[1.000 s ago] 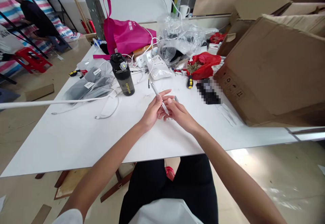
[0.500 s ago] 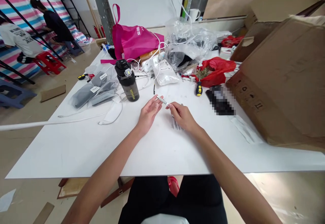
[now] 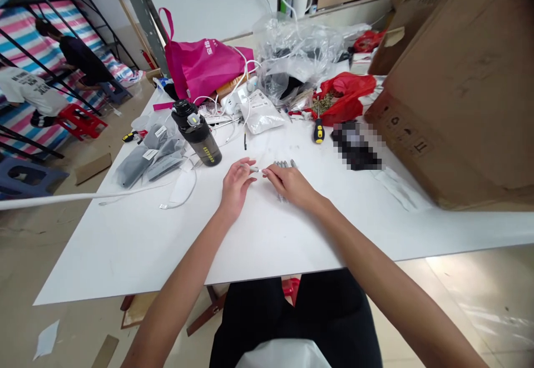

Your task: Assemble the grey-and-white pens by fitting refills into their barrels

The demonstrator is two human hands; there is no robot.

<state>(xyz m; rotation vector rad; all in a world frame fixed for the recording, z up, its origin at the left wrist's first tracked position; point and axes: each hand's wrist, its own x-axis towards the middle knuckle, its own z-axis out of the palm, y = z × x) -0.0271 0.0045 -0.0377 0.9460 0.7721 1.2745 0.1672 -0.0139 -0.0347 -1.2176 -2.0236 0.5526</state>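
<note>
My left hand (image 3: 236,191) is closed around a slim grey pen-like stick (image 3: 251,168), held just above the white table (image 3: 267,240). The stick's white end points toward my right hand (image 3: 295,185), whose thumb and forefinger are pinched together at that end. Whatever lies between those fingertips is too small to make out. Beneath and beside my right hand, several similar grey sticks (image 3: 285,164) lie in a row on the table, partly covered by the hand.
A black water bottle (image 3: 201,137) and grey bagged packs (image 3: 139,160) stand left. Behind are a pink bag (image 3: 204,64), a white packet (image 3: 263,113), a screwdriver (image 3: 319,131) and a red plastic bag (image 3: 348,95). A large cardboard box (image 3: 454,95) bounds the right. Two people sit far left.
The view has shifted and tilted. My left fingers have curled further over the stick, covering more of it. My right hand stays at its white end, and more of the row now shows behind it.
</note>
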